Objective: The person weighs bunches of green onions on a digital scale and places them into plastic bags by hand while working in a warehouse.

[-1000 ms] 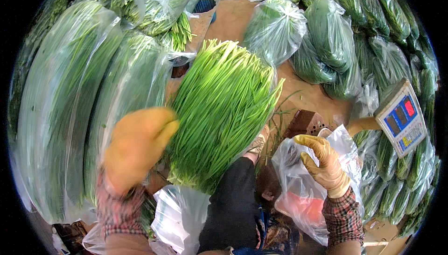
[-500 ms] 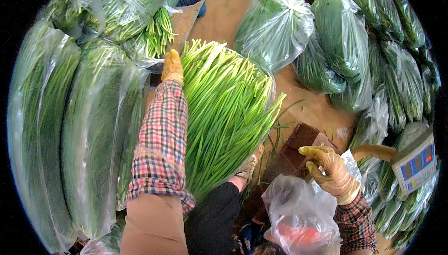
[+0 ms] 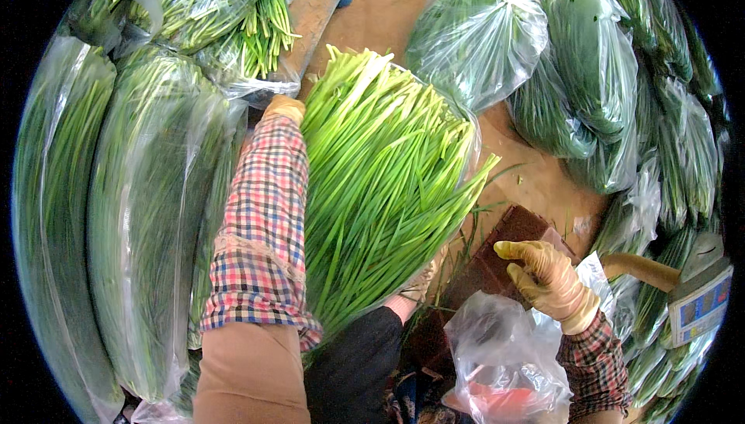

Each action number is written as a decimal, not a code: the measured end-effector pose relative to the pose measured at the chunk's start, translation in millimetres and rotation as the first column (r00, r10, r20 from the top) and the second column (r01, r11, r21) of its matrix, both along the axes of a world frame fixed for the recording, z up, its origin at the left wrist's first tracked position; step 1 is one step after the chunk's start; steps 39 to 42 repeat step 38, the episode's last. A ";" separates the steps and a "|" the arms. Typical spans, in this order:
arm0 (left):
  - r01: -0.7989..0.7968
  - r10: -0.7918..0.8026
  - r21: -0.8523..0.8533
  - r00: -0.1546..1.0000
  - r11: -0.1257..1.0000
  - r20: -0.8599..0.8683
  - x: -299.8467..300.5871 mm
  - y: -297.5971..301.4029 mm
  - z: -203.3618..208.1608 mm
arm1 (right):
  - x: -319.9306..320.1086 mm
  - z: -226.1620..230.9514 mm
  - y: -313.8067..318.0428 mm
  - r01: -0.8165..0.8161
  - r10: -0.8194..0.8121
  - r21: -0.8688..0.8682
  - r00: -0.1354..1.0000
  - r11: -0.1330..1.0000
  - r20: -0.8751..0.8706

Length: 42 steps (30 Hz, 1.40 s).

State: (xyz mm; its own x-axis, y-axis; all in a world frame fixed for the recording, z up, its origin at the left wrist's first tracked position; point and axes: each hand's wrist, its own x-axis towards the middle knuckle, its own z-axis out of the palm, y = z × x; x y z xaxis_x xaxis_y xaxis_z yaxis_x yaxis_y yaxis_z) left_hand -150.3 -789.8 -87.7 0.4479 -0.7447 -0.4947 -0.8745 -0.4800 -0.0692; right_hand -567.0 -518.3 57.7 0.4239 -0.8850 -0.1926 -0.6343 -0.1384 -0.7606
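A large bundle of green garlic chives, pale at its far cut ends, lies in a clear bag in front of me. My left hand, in a yellowish rubber glove, is at the bundle's far left edge; its fingers are hidden behind the checked sleeve. To the right, my right hand, gloved alike, hovers over a dark brown block with fingers curved and apart, seemingly holding nothing. Just below that hand is a crumpled clear plastic bag with something red inside.
Long bagged bundles of greens lie along the left. More bagged greens stand at the far right and down the right side. A scale display on a curved tan post is at right. Loose leaves lie on the brown floor.
My left hand has dropped slightly nearer, its raised fingers now out of sight. The right hand stays about where it was. The view has shifted a little.
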 end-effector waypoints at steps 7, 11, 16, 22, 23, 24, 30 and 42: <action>0.490 -0.475 -0.038 0.821 0.871 -0.317 5.4 20.6 13.0 | 5.9 -5.2 4.0 0.052 -0.056 0.099 0.997 0.994 0.045; -0.046 -0.104 -0.151 0.533 0.987 -0.840 21.1 46.3 -17.1 | 0.9 -36.9 1.2 0.167 -0.270 0.358 0.927 0.919 0.261; 0.076 -0.430 -0.532 0.689 0.843 -0.583 -41.5 116.5 52.7 | 14.2 -58.2 -42.1 0.269 -0.524 0.546 0.759 0.793 0.387; 0.536 -0.834 -0.812 0.538 0.230 0.119 -101.2 169.9 104.4 | 59.2 -103.3 -71.1 0.248 -0.759 0.738 0.406 0.627 0.509; 0.569 -0.854 -0.753 0.520 0.329 0.019 -100.1 170.6 107.2 | 63.6 -106.2 -72.1 0.234 -0.775 0.755 0.366 0.613 0.516; 0.482 -0.810 -0.725 0.558 0.492 -0.179 -98.1 164.8 104.5 | 64.4 -106.0 -69.1 0.268 -0.799 0.763 0.335 0.589 0.499; 0.174 -0.426 -0.548 0.824 0.819 -0.375 -72.0 101.2 57.9 | 75.2 -91.5 -47.1 0.423 -0.835 0.749 0.034 0.509 0.549; 0.743 -0.770 -0.405 0.624 0.533 0.133 -95.3 118.4 78.6 | 76.6 -115.7 -4.8 0.402 -0.960 0.892 -0.093 0.208 0.266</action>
